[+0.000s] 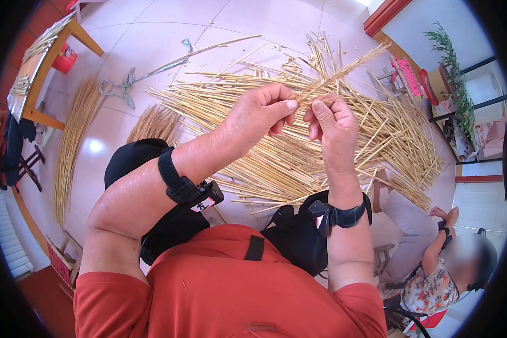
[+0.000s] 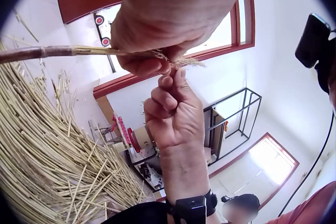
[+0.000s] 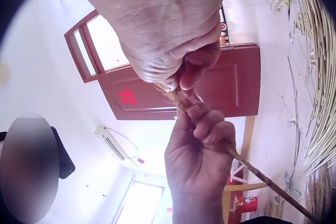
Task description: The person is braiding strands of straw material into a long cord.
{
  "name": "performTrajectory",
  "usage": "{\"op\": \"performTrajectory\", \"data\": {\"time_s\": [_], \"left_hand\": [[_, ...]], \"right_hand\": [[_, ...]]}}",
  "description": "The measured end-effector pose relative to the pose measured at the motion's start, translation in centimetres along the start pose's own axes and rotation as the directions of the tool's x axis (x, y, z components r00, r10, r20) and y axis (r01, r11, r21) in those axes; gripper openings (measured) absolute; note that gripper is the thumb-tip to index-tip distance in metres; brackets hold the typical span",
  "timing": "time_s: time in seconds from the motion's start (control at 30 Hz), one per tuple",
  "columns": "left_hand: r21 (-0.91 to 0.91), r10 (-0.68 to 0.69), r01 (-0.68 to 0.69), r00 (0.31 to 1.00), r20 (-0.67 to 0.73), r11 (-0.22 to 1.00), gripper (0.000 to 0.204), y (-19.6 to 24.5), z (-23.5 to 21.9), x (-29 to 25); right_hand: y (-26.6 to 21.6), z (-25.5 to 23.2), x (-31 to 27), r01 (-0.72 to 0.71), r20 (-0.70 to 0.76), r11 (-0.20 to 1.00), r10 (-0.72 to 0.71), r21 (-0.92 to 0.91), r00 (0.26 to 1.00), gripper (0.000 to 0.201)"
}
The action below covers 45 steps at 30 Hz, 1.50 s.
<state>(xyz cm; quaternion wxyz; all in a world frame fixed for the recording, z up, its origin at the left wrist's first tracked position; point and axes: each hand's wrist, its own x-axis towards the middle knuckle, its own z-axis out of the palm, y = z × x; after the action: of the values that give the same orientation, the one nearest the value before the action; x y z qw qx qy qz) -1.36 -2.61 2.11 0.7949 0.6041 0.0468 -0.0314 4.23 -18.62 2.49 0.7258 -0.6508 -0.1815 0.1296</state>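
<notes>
In the head view, my left hand (image 1: pixel 265 112) and right hand (image 1: pixel 335 124) meet over a pile of straw-coloured stalks. Between them is one dry stalk with a feathery seed head (image 1: pixel 349 70) that points up and right. My left fingers curl round the stalk (image 2: pixel 52 51) just below the seed head, as the left wrist view shows. Thumb and fingertips of my right hand (image 3: pixel 157 35) pinch at the base of the seed head (image 3: pixel 170 95), close against the left fingertips. The long bare end of the stalk (image 3: pixel 268 182) runs out past my left hand.
The stalk pile (image 1: pixel 400 135) covers much of the tiled floor. Bundles with seed heads (image 1: pixel 76 146) lie at the left, near a tied cloth strip (image 1: pixel 130 87) and a wooden table (image 1: pixel 42 62). At the right sits another person (image 1: pixel 428 281); a black metal rack (image 1: pixel 479 101) stands behind.
</notes>
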Motion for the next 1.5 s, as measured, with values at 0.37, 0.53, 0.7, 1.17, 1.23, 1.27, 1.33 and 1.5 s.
{"op": "performTrajectory", "data": {"time_s": [0.37, 0.53, 0.7, 1.17, 1.23, 1.27, 1.33, 1.5], "left_hand": [[0.031, -0.004, 0.005, 1.000, -0.019, 1.000, 0.010, -0.2, 0.0, 0.0], [0.084, -0.016, 0.016, 1.000, -0.002, 0.996, 0.009, -0.3, -0.2, 0.0], [0.262, -0.005, -0.005, 0.999, 0.037, 0.965, 0.008, -1.0, -0.3, 0.0], [0.372, 0.000, -0.022, 0.998, 0.060, 0.928, 0.008, -0.8, 0.1, -0.5], [0.347, -0.055, 0.027, 0.996, 0.070, 0.937, 0.008, -0.7, 0.0, -0.5], [0.302, -0.065, 0.039, 0.995, 0.075, 0.953, 0.008, -0.8, -0.1, -0.5], [0.256, -0.074, 0.051, 0.994, 0.081, 0.965, 0.008, -1.0, -0.2, -0.4], [0.120, -0.119, 0.105, 0.986, 0.116, 0.987, 0.008, -1.0, -0.2, -0.4]], "right_hand": [[-0.1, -0.1, -0.4, 0.018, 0.014, 0.995, -0.017, -0.102, 1.000, 0.010], [0.2, -0.2, -0.6, 0.059, 0.050, 0.985, -0.052, -0.164, 0.997, 0.011], [0.7, 0.0, -0.6, 0.046, 0.025, 0.981, -0.042, -0.190, 0.999, 0.015], [1.0, -0.3, -0.6, -0.020, -0.002, 0.987, 0.020, -0.158, 1.000, 0.019], [1.1, -0.3, -0.7, -0.026, -0.007, 0.988, 0.025, -0.154, 1.000, 0.019], [1.1, -0.2, -0.7, -0.030, -0.011, 0.988, 0.028, -0.150, 1.000, 0.020], [0.9, 0.0, -0.8, -0.037, -0.008, 0.987, 0.036, -0.155, 0.999, 0.018], [0.6, 0.2, -0.9, -0.031, -0.005, 0.986, 0.031, -0.161, 1.000, 0.016]]}}
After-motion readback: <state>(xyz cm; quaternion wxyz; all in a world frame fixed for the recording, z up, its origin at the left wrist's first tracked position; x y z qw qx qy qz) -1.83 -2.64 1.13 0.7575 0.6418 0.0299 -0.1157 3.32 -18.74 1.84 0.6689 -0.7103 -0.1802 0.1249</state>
